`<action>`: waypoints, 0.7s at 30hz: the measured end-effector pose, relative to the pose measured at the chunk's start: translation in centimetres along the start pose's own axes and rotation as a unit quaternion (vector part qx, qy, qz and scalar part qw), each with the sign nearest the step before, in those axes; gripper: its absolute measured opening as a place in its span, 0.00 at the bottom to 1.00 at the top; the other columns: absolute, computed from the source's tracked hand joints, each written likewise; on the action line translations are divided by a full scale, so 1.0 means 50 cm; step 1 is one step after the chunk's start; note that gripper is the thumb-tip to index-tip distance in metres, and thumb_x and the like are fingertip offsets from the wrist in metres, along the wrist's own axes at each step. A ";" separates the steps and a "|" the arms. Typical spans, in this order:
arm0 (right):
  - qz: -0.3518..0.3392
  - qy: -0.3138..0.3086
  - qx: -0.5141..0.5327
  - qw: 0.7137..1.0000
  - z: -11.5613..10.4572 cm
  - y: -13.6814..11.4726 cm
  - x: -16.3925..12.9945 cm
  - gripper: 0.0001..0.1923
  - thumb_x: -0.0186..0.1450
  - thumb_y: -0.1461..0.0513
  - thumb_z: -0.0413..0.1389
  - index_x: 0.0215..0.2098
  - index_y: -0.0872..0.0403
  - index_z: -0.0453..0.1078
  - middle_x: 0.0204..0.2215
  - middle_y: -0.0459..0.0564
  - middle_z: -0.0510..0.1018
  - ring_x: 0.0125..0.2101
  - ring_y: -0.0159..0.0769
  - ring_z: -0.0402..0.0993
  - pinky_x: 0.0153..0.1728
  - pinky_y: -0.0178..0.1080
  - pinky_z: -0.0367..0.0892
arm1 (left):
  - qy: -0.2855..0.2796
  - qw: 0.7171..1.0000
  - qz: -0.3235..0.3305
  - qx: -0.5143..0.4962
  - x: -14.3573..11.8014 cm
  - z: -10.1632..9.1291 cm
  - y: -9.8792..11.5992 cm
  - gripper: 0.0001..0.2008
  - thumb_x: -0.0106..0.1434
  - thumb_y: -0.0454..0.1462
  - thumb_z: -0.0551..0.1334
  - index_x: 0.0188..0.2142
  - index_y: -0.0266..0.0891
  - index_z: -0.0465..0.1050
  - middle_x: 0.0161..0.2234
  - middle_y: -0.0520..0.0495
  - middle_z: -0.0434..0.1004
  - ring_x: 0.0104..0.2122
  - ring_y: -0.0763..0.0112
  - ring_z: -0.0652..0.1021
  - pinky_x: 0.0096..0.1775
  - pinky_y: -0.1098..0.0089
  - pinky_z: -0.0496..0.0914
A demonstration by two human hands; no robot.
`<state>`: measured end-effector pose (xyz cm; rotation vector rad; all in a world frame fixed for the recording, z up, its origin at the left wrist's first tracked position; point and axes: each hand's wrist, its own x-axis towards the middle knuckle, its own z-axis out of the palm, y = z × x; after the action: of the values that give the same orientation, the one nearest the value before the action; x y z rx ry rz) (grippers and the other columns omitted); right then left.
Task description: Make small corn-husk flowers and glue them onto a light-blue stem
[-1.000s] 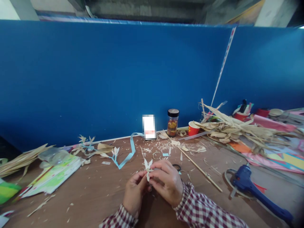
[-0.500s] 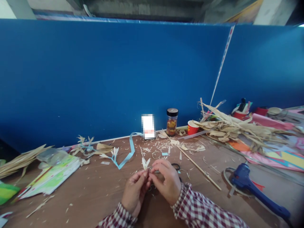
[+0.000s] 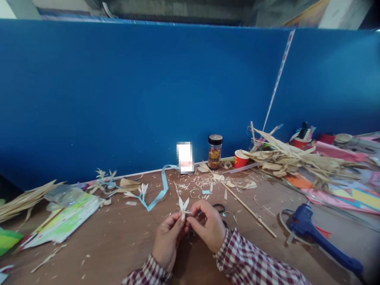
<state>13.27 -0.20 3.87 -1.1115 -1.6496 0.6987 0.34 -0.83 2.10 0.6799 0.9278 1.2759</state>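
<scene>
A small pale flower [image 3: 183, 204] that looks made of corn husk stands upright between my hands, its pointed petals spread. My left hand [image 3: 168, 236] pinches its base between thumb and fingers. With thumb and forefinger together, my right hand [image 3: 210, 226] grips the flower's right side, seemingly at a petal. Behind the right hand show the black handles of scissors [image 3: 219, 207], mostly hidden. Left of my hands, a blue ribbon-wrapped stem [image 3: 145, 203] carries similar white petals, and its blue ribbon [image 3: 162, 192] trails toward the panel.
Husk scraps litter the brown table [image 3: 118, 237]. A blue glue gun [image 3: 320, 237] lies at the right, below a pile of dry husks [image 3: 285, 156]. A lidded jar [image 3: 215, 152], a red paper cup [image 3: 241, 159] and a blurred bright screen [image 3: 185, 157] stand by the blue panel [image 3: 133, 91].
The flower's petals are spread wider, with one now drawn out toward the right. My right fingers have come down slightly and closed at the flower's side; the left hand keeps its pinch.
</scene>
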 end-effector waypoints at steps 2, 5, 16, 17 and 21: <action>-0.061 0.043 -0.042 0.996 -0.005 -0.003 -0.001 0.05 0.54 0.65 0.56 0.30 0.55 0.65 0.30 0.48 0.69 0.30 0.33 0.67 0.30 0.35 0.66 | 0.013 1.000 0.012 0.015 0.001 -0.002 -0.002 0.09 0.47 0.37 0.66 0.29 0.34 0.75 0.27 0.48 0.75 0.26 0.76 0.73 0.32 0.75 0.68; -0.139 0.060 -0.079 0.985 -0.014 -0.009 -0.003 0.13 0.54 0.66 0.56 0.38 0.52 0.67 0.38 0.51 0.67 0.38 0.37 0.65 0.38 0.40 0.66 | 0.011 0.999 0.019 0.038 0.000 -0.003 -0.004 0.11 0.46 0.38 0.66 0.30 0.36 0.75 0.28 0.48 0.76 0.27 0.73 0.73 0.34 0.72 0.68; -0.204 0.072 -0.148 0.965 -0.021 -0.006 -0.006 0.12 0.57 0.66 0.54 0.38 0.45 0.71 0.44 0.50 0.63 0.43 0.40 0.63 0.38 0.41 0.65 | -0.004 0.998 0.032 0.046 -0.006 0.003 -0.003 0.11 0.46 0.39 0.66 0.30 0.37 0.76 0.28 0.48 0.76 0.28 0.71 0.74 0.34 0.71 0.68; -0.208 0.068 -0.154 0.963 -0.021 -0.006 -0.005 0.11 0.57 0.66 0.54 0.35 0.45 0.72 0.44 0.50 0.63 0.43 0.39 0.62 0.37 0.41 0.65 | 0.005 0.999 0.024 0.047 -0.005 0.002 -0.004 0.10 0.46 0.39 0.66 0.29 0.37 0.76 0.28 0.48 0.75 0.27 0.72 0.74 0.32 0.72 0.69; -0.215 0.063 -0.165 0.960 -0.019 -0.003 -0.006 0.09 0.56 0.67 0.54 0.32 0.47 0.72 0.44 0.50 0.63 0.42 0.39 0.62 0.37 0.41 0.64 | 0.019 0.999 0.010 0.048 -0.002 -0.002 -0.008 0.10 0.46 0.39 0.66 0.29 0.37 0.75 0.26 0.50 0.75 0.23 0.76 0.72 0.28 0.74 0.68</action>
<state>14.13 -0.61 4.22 -0.9502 -1.8566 0.0703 0.44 -0.99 1.75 0.7441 1.0199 1.2722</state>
